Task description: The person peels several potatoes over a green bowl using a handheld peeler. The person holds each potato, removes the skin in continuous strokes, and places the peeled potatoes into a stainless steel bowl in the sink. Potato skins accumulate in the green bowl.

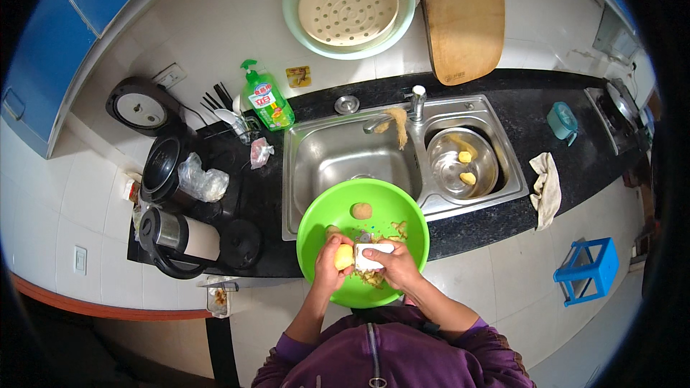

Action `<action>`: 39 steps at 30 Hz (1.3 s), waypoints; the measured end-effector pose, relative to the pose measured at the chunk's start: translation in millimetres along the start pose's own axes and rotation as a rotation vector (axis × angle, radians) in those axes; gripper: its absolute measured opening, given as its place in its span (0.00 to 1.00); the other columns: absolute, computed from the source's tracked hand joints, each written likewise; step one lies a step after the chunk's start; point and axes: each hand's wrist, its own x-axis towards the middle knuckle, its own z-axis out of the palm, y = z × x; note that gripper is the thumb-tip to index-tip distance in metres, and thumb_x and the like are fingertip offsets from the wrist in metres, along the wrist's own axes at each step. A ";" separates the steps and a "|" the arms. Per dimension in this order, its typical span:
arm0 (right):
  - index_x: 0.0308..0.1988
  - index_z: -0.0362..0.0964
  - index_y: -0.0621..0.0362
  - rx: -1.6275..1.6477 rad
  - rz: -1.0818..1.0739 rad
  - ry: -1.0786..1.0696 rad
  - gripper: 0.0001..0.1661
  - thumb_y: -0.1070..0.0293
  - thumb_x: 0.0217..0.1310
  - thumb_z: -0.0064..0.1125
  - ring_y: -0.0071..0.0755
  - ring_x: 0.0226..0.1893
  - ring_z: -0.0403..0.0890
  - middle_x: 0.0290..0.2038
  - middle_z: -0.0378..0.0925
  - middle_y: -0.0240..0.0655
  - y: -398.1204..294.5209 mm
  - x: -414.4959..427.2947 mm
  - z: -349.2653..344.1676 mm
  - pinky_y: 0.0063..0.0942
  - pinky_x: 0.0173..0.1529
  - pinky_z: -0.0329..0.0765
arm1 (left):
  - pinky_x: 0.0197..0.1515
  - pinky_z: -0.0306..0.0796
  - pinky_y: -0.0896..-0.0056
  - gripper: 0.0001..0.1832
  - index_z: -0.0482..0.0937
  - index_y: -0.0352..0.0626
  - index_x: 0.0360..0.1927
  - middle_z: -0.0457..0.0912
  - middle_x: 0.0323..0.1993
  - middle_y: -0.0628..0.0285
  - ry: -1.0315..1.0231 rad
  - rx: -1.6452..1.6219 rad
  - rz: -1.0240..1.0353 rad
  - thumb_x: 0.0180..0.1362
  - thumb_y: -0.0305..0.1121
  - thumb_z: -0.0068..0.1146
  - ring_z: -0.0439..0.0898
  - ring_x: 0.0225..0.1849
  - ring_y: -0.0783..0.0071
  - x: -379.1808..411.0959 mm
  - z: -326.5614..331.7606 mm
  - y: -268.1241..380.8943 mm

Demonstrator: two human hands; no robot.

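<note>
My left hand [326,268] holds a peeled yellow potato [343,257] over a green plastic basin [415,215]. In my right hand [398,265] is a white-handled peeler [372,255], held against the potato's right side; its blade is hidden. Inside the basin lie an unpeeled brown potato [361,210], another one partly behind my left hand, and peelings [372,278]. Two peeled yellow pieces [465,157] rest in a steel bowl [442,170] in the right sink compartment.
The basin overlaps the front edge of the steel sink [334,145]. A faucet [416,102] stands behind it. Left are a green soap bottle [268,99], a kettle [199,237] and a plastic bag [204,179]. A cloth [545,188] hangs over the counter edge; a blue stool [604,267] stands on the floor.
</note>
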 end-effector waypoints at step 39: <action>0.19 0.61 0.63 -0.849 -0.449 0.099 0.12 0.72 0.50 0.52 0.28 0.14 0.63 0.14 0.65 0.34 10.0 -12.4 -42.9 0.25 0.21 0.63 | 0.27 0.71 0.64 0.20 0.69 0.45 0.44 0.69 0.43 0.48 -0.120 1.921 0.248 0.42 0.28 0.52 0.77 0.28 0.58 108.6 10.5 -21.7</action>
